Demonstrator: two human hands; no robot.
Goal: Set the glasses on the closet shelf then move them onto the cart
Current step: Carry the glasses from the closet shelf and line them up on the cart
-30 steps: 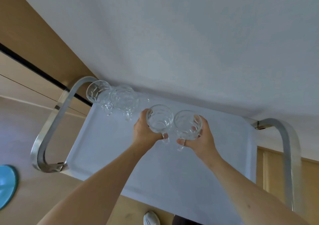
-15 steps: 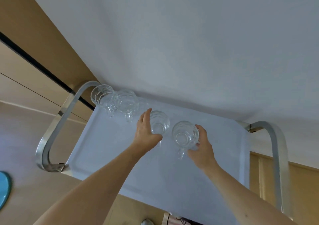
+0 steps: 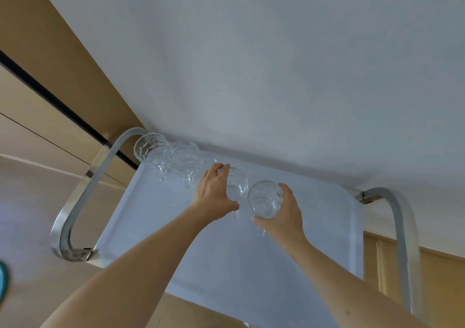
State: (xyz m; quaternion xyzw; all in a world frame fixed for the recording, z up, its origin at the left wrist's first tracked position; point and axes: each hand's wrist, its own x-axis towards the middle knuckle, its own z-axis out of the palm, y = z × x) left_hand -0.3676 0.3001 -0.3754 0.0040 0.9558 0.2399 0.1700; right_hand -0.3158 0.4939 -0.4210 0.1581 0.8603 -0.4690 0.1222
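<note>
My left hand [image 3: 214,191] grips a clear cut-glass cup [image 3: 236,184] low over the white top of the cart [image 3: 226,264], near its far edge. To its right my right hand [image 3: 284,214] grips a second clear handled cup [image 3: 264,198], its handle pointing toward me. Two more clear glasses [image 3: 151,149] [image 3: 185,160] stand side by side in the cart's far left corner. Whether the held cups touch the cart top cannot be told.
The cart has a curved steel handle on the left [image 3: 85,196] and another on the right [image 3: 402,239]. A white wall [image 3: 276,76] rises right behind the cart. Wooden panels [image 3: 37,76] lie to the left; a blue object [image 3: 3,282] sits at the left edge.
Both hands have carried their cups away from me toward the cart's far edge and lowered them. The cups now sit a little apart instead of side by side.
</note>
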